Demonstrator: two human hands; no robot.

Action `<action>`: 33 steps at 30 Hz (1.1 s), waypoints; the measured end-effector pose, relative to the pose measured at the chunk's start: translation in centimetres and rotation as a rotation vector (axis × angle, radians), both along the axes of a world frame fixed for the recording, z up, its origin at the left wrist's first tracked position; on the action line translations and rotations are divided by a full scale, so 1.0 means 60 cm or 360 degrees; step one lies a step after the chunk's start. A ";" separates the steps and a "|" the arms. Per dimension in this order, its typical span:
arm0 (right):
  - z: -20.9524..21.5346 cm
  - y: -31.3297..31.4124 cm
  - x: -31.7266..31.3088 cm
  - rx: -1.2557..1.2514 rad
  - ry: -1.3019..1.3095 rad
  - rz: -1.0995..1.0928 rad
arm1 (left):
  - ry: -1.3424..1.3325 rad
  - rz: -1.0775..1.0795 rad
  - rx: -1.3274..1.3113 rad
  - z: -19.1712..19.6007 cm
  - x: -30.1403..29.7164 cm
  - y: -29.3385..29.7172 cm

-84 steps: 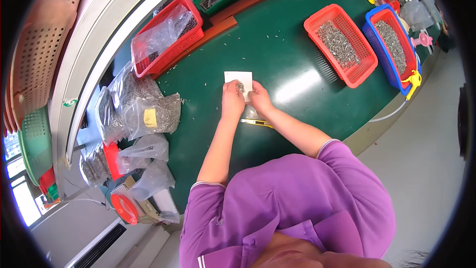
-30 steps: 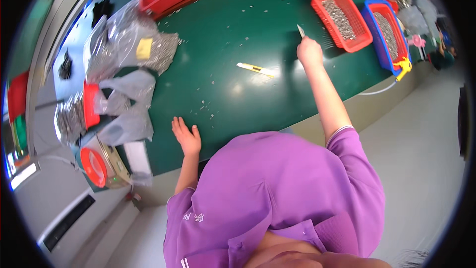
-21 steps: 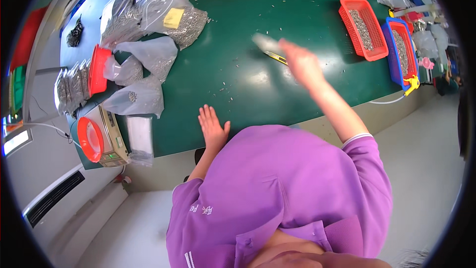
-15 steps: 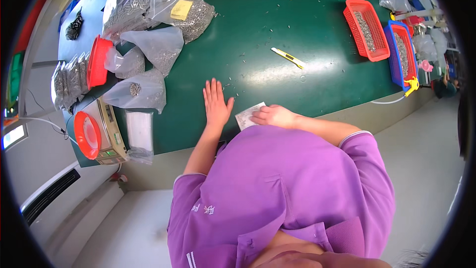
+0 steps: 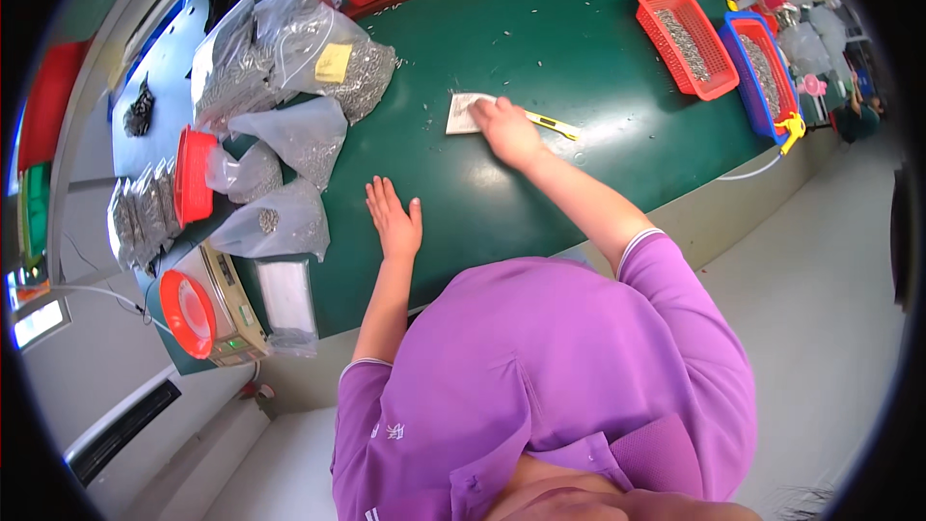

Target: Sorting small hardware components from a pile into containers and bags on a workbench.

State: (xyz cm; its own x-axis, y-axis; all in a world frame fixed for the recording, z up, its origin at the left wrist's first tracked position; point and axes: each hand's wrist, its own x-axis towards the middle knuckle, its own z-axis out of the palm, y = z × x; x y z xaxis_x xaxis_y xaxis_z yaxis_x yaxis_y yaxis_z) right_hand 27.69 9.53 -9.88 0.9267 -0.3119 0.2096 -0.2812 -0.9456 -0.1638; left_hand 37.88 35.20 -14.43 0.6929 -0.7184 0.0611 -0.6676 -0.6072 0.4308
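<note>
Two hands are on the green table (image 5: 540, 68), and both sit differently than half a second ago. Then the right hand (image 5: 508, 127) was drawn in close to the body with the white sheet (image 5: 465, 113) at the near edge; now that arm is stretched out across the table and the hand lies palm down with its fingers on the sheet's right part, pressing it flat rather than gripping it. The sheet lies out in the middle of the table, just left of the yellow knife (image 5: 551, 123), which passes beside the hand; I cannot tell whether they touch. The left hand (image 5: 394, 219) has stayed flat on the table, fingers spread wide and holding nothing, near the closest plastic bag (image 5: 275, 222). Counted: one sheet, one knife, one scale (image 5: 224, 306) with a red round dish (image 5: 186, 313) at the table's near left corner, two red baskets (image 5: 687, 39), one of them at the far edge, and one blue basket (image 5: 762, 72). Several clear bags of small metal parts (image 5: 289, 58) are heaped at the left.
</note>
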 end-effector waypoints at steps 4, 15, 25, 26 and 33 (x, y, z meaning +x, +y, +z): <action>0.089 -0.025 -0.060 0.0129 -0.0142 -0.0039 | -0.0107 -0.0109 -0.0086 -0.013 -0.006 -0.060; 0.059 -0.044 -0.370 0.0171 0.0407 0.0258 | -0.0186 -0.0232 -0.0054 -0.029 0.002 -0.254; 0.083 -0.222 -0.292 0.0344 0.0109 0.0194 | -0.0173 -0.0904 -0.0141 0.059 -0.121 -0.398; 0.080 -0.231 -0.332 0.0489 0.0018 -0.0055 | -0.0111 -0.0870 -0.0058 0.056 -0.131 -0.414; 0.012 -0.315 -0.552 0.1307 -0.0172 -0.1657 | -0.0139 -0.0452 0.0230 0.059 -0.159 -0.514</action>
State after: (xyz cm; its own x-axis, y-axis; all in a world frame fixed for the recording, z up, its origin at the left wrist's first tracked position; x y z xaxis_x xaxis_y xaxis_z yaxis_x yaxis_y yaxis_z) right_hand -5.40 -9.38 -9.19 0.1709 -0.9310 -0.3225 -0.7580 0.0849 -0.6467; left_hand 28.33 4.36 -10.92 0.4604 -0.8877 -0.0052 -0.8496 -0.4423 0.2874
